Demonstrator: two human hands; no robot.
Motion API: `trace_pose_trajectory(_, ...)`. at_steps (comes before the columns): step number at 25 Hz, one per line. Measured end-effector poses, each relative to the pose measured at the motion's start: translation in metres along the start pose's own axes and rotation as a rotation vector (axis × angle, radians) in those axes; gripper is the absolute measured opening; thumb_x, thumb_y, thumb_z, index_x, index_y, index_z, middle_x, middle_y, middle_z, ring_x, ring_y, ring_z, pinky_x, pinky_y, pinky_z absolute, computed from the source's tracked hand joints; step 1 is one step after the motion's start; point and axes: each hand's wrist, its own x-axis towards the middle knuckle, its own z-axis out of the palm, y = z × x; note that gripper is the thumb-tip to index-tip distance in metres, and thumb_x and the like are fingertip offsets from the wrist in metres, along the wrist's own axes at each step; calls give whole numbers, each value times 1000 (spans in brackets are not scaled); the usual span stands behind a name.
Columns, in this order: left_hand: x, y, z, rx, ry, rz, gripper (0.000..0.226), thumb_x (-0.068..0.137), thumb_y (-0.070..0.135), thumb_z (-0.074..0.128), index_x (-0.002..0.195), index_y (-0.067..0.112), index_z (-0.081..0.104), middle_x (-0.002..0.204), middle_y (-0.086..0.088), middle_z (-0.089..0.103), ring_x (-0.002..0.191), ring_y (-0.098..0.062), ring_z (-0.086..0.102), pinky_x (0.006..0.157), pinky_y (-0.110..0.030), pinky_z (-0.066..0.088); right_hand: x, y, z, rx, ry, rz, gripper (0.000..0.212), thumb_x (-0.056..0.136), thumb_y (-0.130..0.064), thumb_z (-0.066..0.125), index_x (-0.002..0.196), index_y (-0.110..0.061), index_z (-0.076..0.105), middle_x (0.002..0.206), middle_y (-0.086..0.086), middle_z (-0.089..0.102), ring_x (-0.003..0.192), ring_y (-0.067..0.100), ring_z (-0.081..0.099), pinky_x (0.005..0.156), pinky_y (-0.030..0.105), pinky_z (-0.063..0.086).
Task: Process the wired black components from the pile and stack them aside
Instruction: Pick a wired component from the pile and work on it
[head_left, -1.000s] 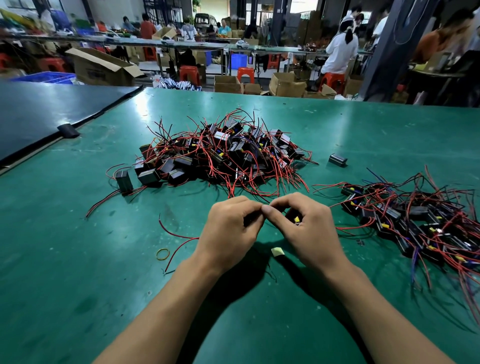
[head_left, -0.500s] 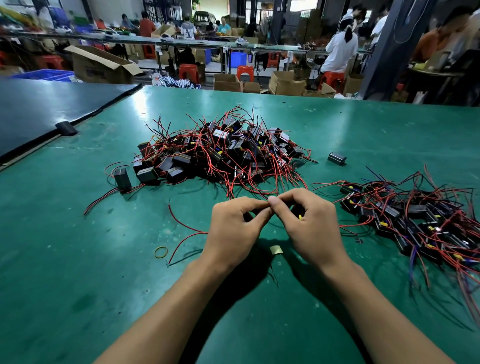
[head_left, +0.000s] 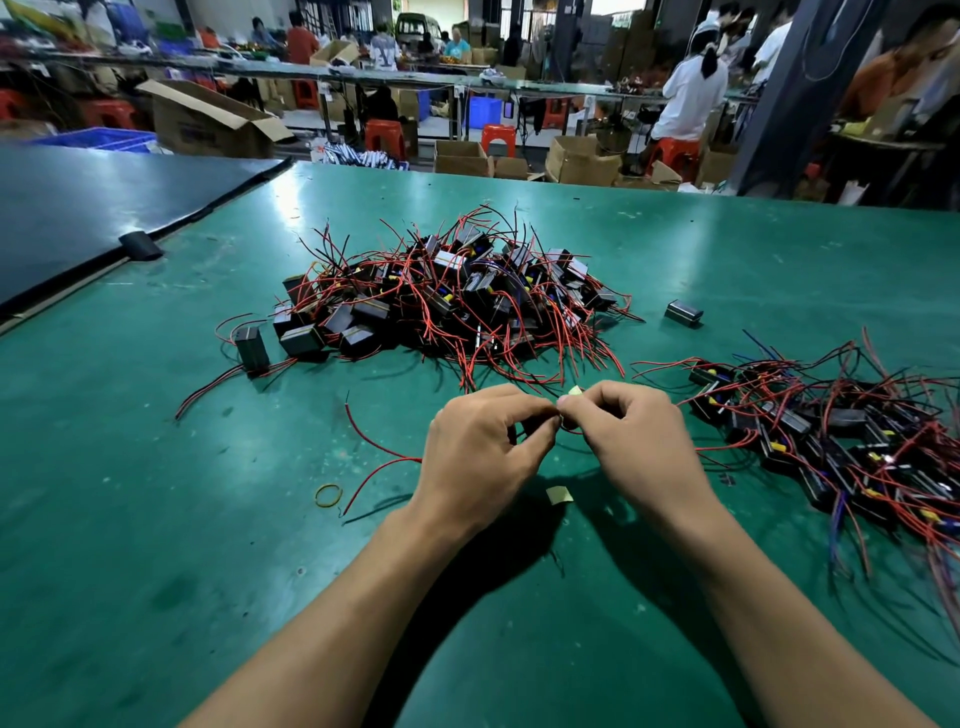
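Here, the task appears partly complete. The left hand (head_left: 483, 457) and right hand (head_left: 636, 441) meet just above the green surface (head_left: 156, 571). The fingers of both are curled and pinch one small black component (head_left: 525, 431), which is largely hidden between them. A pale tab (head_left: 574, 391) shows at the right fingertips, and a red wire (head_left: 384, 453) trails leftward from the left hand onto the surface. The unprocessed pile (head_left: 457, 306) beyond the hands is tall and dense. A flatter spread of processed components (head_left: 831, 431) lies well apart to the right, running out of view, so much work seems left. A pale scrap (head_left: 559, 494) lies below the hands, a rubber band (head_left: 328, 494) to the left, and a lone black block (head_left: 683, 313) near the pile. No container stands on the surface. Of the cardboard boxes (head_left: 208, 119) beyond it, at least one is open, and their contents are indiscernible.
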Motion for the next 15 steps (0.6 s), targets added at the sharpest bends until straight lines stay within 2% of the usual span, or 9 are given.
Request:
trace_pose_trajectory(2, 1, -1, -1, -10, 3, -13, 11, 84, 23, 71, 92, 20, 79, 77, 5, 71, 63, -14, 61, 60, -35, 51, -1, 1, -1, 18, -30, -35, 24, 86, -33, 72, 69, -17, 70, 56, -13, 59, 52, -1, 46, 52, 14, 36)
trace_pose_trajectory(4, 3, -5, -2, -43, 12, -43, 10, 85, 22, 73, 92, 18, 79, 76, 4, 71, 62, -14, 59, 60, -35, 50, -3, 0, -5, 84, -119, -136, 7, 88, -33, 74, 89, -25, 73, 73, -13, 67, 57, 3, 52, 57, 17, 44)
trace_pose_trajectory(6, 4, -8, -5, -56, -9, -70, 10, 85, 19, 74, 92, 15, 79, 77, 4, 71, 64, -12, 60, 63, -35, 51, -4, 3, -11, 82, -240, -246, 26, 86, -25, 77, 109, -36, 71, 91, -10, 69, 58, 7, 52, 60, 18, 46)
trace_pose_trajectory(7, 5, -8, -7, -58, -25, -82, 11, 84, 17, 75, 94, 14, 79, 78, 3, 71, 65, -12, 60, 64, -35, 51, -3, 6, -12, 41, -259, -298, 34, 85, -21, 79, 112, -37, 70, 96, -10, 70, 59, 6, 51, 62, 17, 45)
trace_pose_trajectory(10, 7, -9, -12, -84, -68, -88, 12, 84, 14, 76, 95, 14, 79, 76, 1, 70, 65, -16, 60, 63, -33, 49, 0, 9, -12, -1, -205, -377, 30, 82, -12, 81, 107, -28, 76, 95, -12, 71, 61, 6, 50, 62, 15, 44)
trace_pose_trajectory(13, 8, -9, -14, -100, -99, -66, 10, 83, 15, 76, 92, 12, 80, 73, 4, 68, 63, -13, 58, 62, -27, 47, 1, 10, -12, -6, -157, -427, 20, 81, -13, 81, 97, -24, 78, 86, -15, 70, 58, 11, 51, 57, 18, 41)
trace_pose_trajectory(15, 8, -10, -15, -106, -104, -60, 10, 83, 16, 77, 92, 11, 80, 71, 7, 65, 62, -10, 57, 62, -24, 45, 1, 8, -12, -12, -151, -452, 16, 81, -15, 81, 94, -24, 78, 83, -16, 70, 57, 7, 51, 57, 15, 39)
